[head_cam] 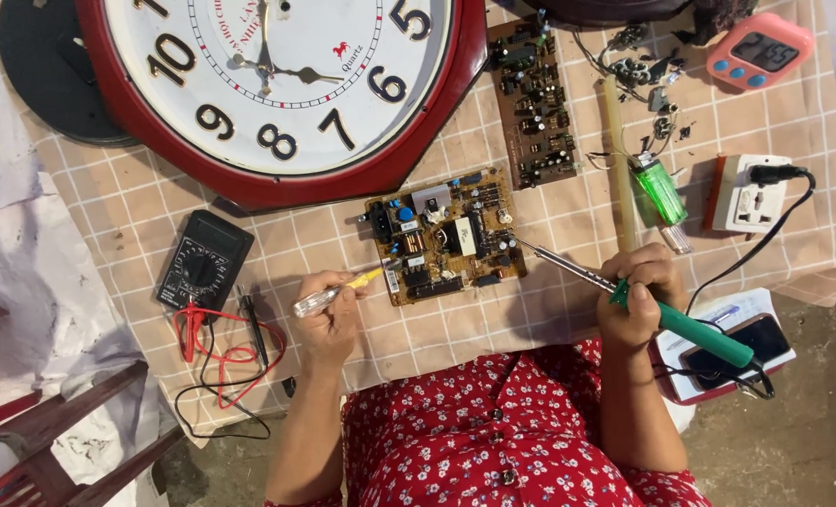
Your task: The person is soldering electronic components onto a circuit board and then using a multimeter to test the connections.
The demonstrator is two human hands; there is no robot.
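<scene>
Evidently steadying: left hand [329,314] pinches yellow-tipped tool [338,291] against circuit board [443,233] edge; right hand [638,299] fist-grips green soldering iron [667,317], tip aimed at board's right side.

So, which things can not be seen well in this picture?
Head view only:
- Wall clock: its upper part is cut off by the top edge.
- Soldering iron tip: too thin to tell whether it touches the yellow circuit board.
- Phone: partly hidden by the iron's green handle.
- Tester screwdriver: its middle is covered by the left hand.
- Right hand palm: hidden.
</scene>
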